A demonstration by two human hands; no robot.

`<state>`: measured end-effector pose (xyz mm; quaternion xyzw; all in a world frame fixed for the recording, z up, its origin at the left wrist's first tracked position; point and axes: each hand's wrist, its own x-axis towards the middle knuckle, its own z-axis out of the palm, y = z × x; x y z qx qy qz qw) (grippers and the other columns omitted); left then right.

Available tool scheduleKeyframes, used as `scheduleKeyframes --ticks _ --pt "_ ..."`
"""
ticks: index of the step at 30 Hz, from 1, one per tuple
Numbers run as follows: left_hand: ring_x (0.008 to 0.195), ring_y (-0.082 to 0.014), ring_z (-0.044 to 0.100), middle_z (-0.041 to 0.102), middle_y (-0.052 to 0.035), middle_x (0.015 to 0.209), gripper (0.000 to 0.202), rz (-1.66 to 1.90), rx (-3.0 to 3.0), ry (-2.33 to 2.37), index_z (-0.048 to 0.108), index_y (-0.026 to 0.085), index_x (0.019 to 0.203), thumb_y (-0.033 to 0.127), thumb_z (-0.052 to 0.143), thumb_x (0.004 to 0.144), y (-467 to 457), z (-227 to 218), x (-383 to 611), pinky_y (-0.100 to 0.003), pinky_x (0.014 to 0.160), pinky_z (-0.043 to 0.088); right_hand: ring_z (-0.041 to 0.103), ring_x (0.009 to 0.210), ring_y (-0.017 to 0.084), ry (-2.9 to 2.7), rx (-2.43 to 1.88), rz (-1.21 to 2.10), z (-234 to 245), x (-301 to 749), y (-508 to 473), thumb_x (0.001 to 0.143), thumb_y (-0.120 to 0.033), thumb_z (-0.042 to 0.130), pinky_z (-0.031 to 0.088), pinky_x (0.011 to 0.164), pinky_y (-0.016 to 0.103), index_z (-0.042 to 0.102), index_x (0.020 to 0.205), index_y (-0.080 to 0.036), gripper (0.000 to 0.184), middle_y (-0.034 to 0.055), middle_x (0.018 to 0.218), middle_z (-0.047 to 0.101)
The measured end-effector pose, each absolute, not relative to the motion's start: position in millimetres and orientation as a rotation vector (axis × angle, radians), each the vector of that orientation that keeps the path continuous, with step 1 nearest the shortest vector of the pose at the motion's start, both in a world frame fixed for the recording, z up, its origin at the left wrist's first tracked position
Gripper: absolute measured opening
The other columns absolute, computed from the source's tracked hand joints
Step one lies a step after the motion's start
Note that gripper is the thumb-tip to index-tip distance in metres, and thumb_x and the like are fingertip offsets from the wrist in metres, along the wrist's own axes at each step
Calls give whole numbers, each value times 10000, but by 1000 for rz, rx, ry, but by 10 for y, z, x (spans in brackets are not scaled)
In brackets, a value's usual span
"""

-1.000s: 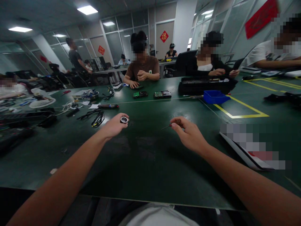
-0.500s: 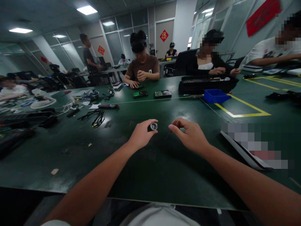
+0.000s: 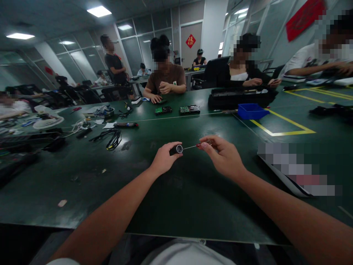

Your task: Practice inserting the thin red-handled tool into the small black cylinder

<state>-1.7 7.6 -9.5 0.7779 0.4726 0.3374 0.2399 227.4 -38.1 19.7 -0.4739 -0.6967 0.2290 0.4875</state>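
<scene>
My left hand [image 3: 163, 159] is closed around a small black cylinder with a silver end [image 3: 177, 149], held just above the green table [image 3: 171, 198]. My right hand [image 3: 223, 156] pinches the red handle of a thin screwdriver [image 3: 197, 146]. Its metal shaft points left and its tip touches the silver end of the cylinder. Both hands hover over the middle of the table, close together.
A blue bin [image 3: 252, 110] and a long black tray [image 3: 239, 98] stand at the far right, by yellow tape lines [image 3: 286, 127]. Two circuit boards [image 3: 176, 109], black cables [image 3: 110, 138] and a pen-like tool [image 3: 125, 125] lie further back. Several people sit around the table. A white-edged flat object [image 3: 286, 176] lies at right.
My left hand has moved right with the cylinder toward my right hand. The screwdriver has swung to point left, and its tip now meets the cylinder's end.
</scene>
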Motion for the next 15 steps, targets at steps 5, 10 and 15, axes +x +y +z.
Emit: scheduleKeyframes --ticks 5,10,15 --pt "1219 -249 587 676 -49 1270 412 906 2137 1275 668 254 1229 232 742 824 58 -91 2 -442 1098 401 732 902 244 -1738 -1176 540 158 2274 -358 947 -418 564 558 774 402 661 1093 -227 259 70 983 769" --pt "1175 -244 602 687 -41 1237 417 896 2164 1214 672 275 1240 253 742 829 40 -96 -5 -431 1058 427 736 901 240 -1707 -1186 534 175 2261 -361 943 -399 564 551 792 395 661 1080 -227 240 64 960 776" --pt "1174 -231 600 689 -33 1238 414 922 2158 1205 675 271 1232 235 744 826 30 -78 -1 -413 1058 419 715 753 221 -1740 -1249 458 221 2279 -370 907 -451 617 522 662 345 697 948 -220 248 49 823 762"
